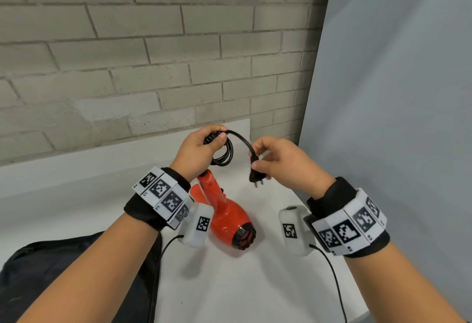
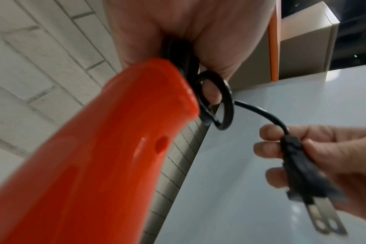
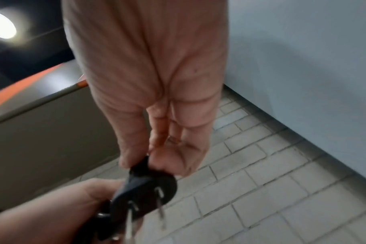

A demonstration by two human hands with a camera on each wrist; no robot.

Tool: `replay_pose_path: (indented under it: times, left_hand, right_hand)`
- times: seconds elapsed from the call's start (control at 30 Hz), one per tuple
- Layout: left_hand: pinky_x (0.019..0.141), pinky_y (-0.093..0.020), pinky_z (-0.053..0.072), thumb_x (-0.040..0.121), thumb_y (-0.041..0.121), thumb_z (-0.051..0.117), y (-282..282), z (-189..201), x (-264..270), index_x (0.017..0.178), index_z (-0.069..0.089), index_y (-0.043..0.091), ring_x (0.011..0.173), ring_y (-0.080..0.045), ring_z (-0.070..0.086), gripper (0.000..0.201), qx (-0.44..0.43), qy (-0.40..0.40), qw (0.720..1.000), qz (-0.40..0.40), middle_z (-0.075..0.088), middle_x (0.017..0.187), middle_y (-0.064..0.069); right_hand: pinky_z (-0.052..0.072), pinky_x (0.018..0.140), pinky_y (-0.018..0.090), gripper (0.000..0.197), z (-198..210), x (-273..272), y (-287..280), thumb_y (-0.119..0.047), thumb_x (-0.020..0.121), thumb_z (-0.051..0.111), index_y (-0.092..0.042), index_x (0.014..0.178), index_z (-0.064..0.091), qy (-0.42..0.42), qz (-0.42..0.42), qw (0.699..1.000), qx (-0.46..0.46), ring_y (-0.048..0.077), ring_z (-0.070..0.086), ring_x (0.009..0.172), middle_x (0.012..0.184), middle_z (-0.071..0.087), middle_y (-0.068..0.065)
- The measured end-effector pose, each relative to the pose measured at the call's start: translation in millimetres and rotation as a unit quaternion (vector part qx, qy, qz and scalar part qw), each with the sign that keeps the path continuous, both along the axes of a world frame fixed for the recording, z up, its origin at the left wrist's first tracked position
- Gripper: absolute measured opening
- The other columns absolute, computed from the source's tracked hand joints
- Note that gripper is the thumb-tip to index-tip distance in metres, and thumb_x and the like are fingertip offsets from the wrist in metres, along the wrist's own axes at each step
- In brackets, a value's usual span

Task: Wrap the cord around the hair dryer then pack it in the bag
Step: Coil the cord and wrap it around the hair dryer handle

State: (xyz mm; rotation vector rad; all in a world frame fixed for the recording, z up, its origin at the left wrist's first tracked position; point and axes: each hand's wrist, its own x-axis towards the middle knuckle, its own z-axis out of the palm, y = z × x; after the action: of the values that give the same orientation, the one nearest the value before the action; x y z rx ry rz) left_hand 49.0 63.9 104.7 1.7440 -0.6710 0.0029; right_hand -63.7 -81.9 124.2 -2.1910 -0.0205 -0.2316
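An orange-red hair dryer (image 1: 227,218) hangs above the white table, handle up, its black grille toward me. My left hand (image 1: 204,149) grips several coiled loops of its black cord (image 1: 226,154) just above the handle (image 2: 98,148). A short length of cord arcs over to the black plug (image 1: 256,174), which my right hand (image 1: 278,161) pinches with the metal prongs pointing down. The left wrist view shows the plug (image 2: 303,173) between right thumb and fingers. The plug (image 3: 144,186) shows blurred in the right wrist view. A black bag (image 1: 76,271) lies at lower left, under my left forearm.
The white table (image 1: 242,284) runs up to a grey brick wall (image 1: 153,54) behind. A pale blue panel (image 1: 396,92) closes off the right side. Thin black sensor cables hang from the wrist units on both arms.
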Motion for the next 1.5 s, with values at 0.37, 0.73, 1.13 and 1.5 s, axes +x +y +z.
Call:
replay_pose_path:
  times: [0.37,0.73,1.13,1.5]
  left_hand:
    - [0.082,-0.012,0.04,0.094,0.009,0.038,-7.0,3.6,-15.3,0.103,0.057,0.015,0.095,-0.014,0.051,0.022,-0.046,0.037,0.995,-0.078,0.058,0.099,-0.005]
    - [0.099,-0.037,0.038,0.097,0.014,0.032,-6.1,4.5,-18.8,0.104,0.057,0.016,0.099,-0.02,0.053,0.026,-0.061,0.081,0.991,-0.089,0.059,0.099,-0.007]
    - [0.081,-0.013,0.046,0.095,0.012,0.038,-13.3,-0.9,-20.1,0.112,0.054,0.014,0.092,-0.011,0.057,0.024,-0.026,0.003,0.995,-0.1,0.06,0.101,-0.002]
    - [0.082,-0.014,0.048,0.091,0.006,0.046,-2.3,2.7,-16.3,0.12,0.048,0.019,0.09,-0.004,0.057,0.032,0.026,-0.009,0.99,-0.135,0.058,0.101,0.005]
  right_hand:
    - [0.059,0.073,0.04,0.031,-12.4,20.8,30.4,0.004,0.08,0.058,-0.024,0.075,0.046,-0.208,-0.077,0.95,0.218,0.029,0.063,0.092,0.079,0.055,-0.003]
    - [0.053,0.07,0.048,0.037,-13.7,15.8,26.4,0.011,0.071,0.062,-0.02,0.063,0.044,-0.183,-0.077,0.961,0.191,0.036,0.061,0.084,0.073,0.054,0.005]
    - [0.04,0.047,0.015,0.031,-9.4,15.5,26.4,0.0,0.073,0.064,-0.018,0.066,0.04,-0.164,-0.137,0.971,0.109,0.009,0.042,0.053,0.06,0.045,-0.005]
    - [0.039,0.047,0.01,0.034,-23.2,18.8,31.2,-0.008,0.073,0.071,-0.021,0.064,0.041,-0.185,-0.181,0.949,0.178,-0.001,0.048,0.048,0.061,0.048,-0.006]
